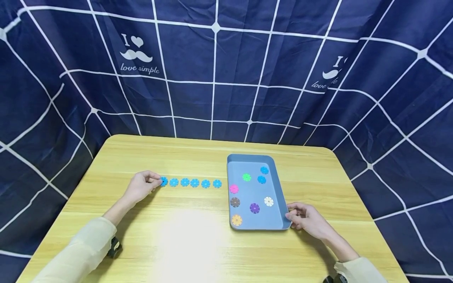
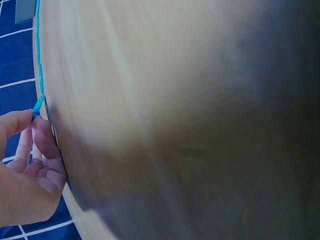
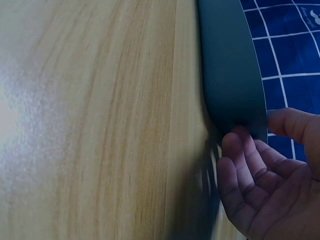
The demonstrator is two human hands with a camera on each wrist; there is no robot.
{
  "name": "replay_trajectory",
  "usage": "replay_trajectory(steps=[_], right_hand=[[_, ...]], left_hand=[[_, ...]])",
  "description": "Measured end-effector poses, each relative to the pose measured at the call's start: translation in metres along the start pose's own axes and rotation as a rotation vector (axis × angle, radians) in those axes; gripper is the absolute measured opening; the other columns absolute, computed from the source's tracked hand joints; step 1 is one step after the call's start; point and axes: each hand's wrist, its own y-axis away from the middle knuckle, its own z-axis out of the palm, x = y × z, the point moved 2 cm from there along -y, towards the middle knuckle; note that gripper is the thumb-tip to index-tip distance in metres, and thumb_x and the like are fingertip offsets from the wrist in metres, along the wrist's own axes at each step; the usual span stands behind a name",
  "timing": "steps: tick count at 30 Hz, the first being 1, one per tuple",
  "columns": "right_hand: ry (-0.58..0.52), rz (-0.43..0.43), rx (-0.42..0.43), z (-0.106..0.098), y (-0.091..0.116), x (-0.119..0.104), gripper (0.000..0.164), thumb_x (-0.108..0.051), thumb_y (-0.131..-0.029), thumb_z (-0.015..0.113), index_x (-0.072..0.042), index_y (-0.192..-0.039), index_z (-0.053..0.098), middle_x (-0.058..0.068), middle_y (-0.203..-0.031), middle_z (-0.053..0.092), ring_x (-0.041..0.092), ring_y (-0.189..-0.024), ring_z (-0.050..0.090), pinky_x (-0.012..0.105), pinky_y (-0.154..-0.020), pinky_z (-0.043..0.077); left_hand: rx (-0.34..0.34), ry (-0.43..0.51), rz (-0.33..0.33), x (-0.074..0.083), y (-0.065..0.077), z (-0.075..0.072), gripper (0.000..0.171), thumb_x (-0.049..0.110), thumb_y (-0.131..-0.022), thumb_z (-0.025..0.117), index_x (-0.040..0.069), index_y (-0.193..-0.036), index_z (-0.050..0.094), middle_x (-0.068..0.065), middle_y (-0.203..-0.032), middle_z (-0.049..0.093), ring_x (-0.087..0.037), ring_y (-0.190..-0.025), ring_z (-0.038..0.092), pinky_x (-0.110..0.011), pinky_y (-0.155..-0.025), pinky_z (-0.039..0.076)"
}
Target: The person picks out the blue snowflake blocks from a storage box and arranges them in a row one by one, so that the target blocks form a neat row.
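Note:
A row of several blue snowflake discs (image 1: 194, 183) runs left to right on the table. At the row's left end, my left hand (image 1: 142, 185) pinches a blue snowflake disc (image 2: 37, 106) between thumb and fingers; it is tilted in the left wrist view and touches or nearly touches the row. A grey-blue tray (image 1: 270, 218) lies right of the row. My right hand (image 1: 311, 221) holds the tray's near right corner, thumb on the rim and fingers against the outer wall (image 3: 232, 65).
In the tray lie two blue discs (image 1: 261, 179) and single green (image 1: 246, 177), pink (image 1: 234, 189), brown (image 1: 235, 202), purple (image 1: 255, 208), white (image 1: 268, 201) and orange (image 1: 236, 219) ones. The wooden table (image 1: 170, 157) carries a bright glare. A blue curtain (image 1: 191, 98) encloses it.

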Motion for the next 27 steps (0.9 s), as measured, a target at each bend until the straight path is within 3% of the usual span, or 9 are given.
replay_trajectory(steps=[27], right_hand=[[0.001,0.009,-0.004,-0.002,-0.002,0.006,0.050,-0.010,-0.101,0.067,0.019,-0.138,0.050,0.015,-0.101,0.070,0.010,-0.077,0.066,0.026,-0.069,0.060]], left_hand=[[0.032,-0.181,0.034,-0.004,-0.011,0.001,0.022,0.014,-0.099,0.070,-0.005,-0.110,0.070,-0.005,-0.083,0.067,-0.012,-0.067,0.057,-0.022,-0.055,0.045]])
